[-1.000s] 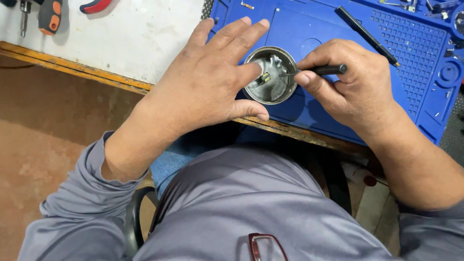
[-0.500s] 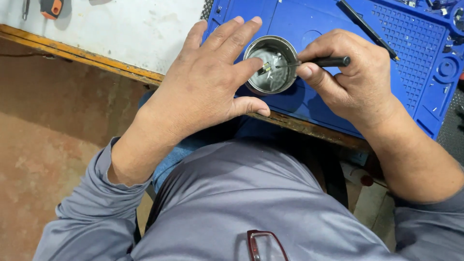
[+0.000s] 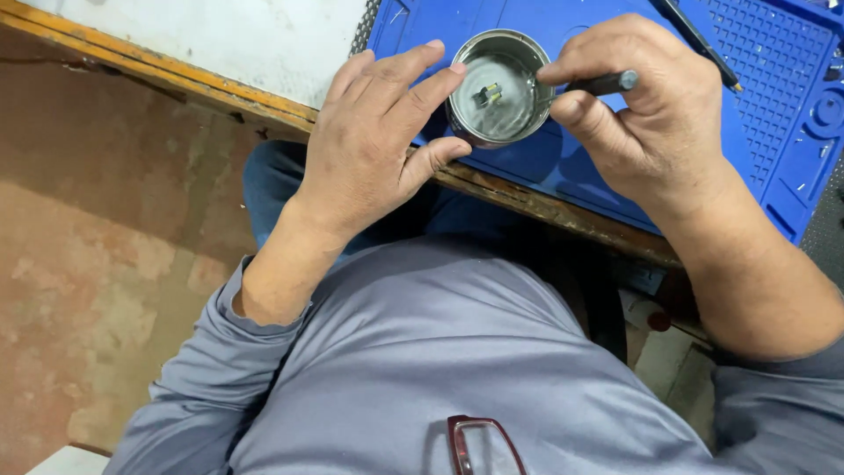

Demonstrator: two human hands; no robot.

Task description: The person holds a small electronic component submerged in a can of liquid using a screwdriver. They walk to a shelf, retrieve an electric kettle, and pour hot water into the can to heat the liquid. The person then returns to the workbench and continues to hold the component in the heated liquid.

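At bench edge, on the blue mat [image 3: 607, 167]: small round metal tin [image 3: 501, 86], open top, sitting close to the mat's near border and not far from the wooden bench lip [image 3: 527, 200].

Left hand [image 3: 374, 145] steadies the tin, fingertips on the rim, thumb against the near wall. Light pinch, not a full wrap.

Right hand [image 3: 651, 114] grips a dark slim tool [image 3: 602, 84] between thumb and fingers, its tip hidden at the tin's rim. Cannot tell if the tip touches anything inside.

Inside the tin: one tiny metal part [image 3: 489, 93] on the grey bottom, apparently loose.

A second dark tool [image 3: 699, 40] lies on the mat behind the right hand.

Risks, as judged:
- Tin is held by rim only; a sideways push from the tool could tip it or skid it toward the lip, and onto lap or floor.
- The small part could flick out if prodded at an angle; hard to find on the mottled floor [image 3: 97, 246].
- Right wrist hangs unsupported past the edge, so the tool tip may wander.
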